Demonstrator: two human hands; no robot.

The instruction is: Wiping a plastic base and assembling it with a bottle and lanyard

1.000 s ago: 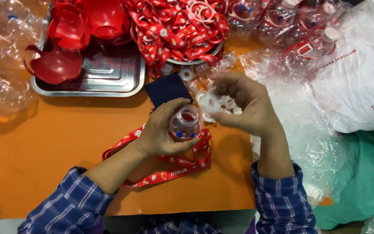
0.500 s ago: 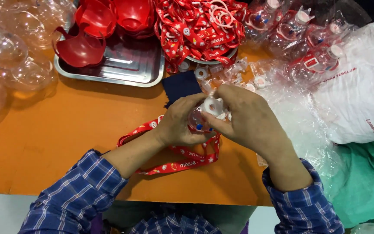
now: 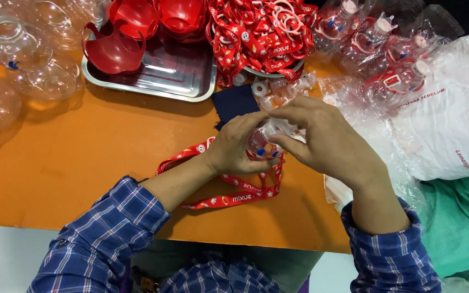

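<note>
Orange tabletop (image 3: pixel 82 163) fills most of the view, crowded along its far edge. Both of the person's hands meet just above it, near the middle. Their left hand (image 3: pixel 234 149) curls around a small clear plastic bottle (image 3: pixel 260 145) with blue dots on it, fingers wrapped over its body so that only part of it shows. Their right hand (image 3: pixel 327 141) comes in from the other side, thumb and fingertips pinching a clear cap piece (image 3: pixel 278 128) at the bottle's top; I cannot tell whether the piece is fully seated. Under the hands a red printed lanyard (image 3: pixel 229 198) lies looped on the table, and one end runs up toward the bottle. Just beyond the fingers sits a dark blue cloth square (image 3: pixel 235 103), with a scatter of small clear fittings (image 3: pixel 278 87) beside it. Farther back, a steel tray (image 3: pixel 164 70) holds red plastic cups (image 3: pixel 115 51), and a heap of red lanyards (image 3: pixel 261 32) lies next to it. Clear empty bottles (image 3: pixel 17 59) crowd the left end, and bagged finished bottles (image 3: pixel 386 49) lie at the right on crinkled plastic.
</note>
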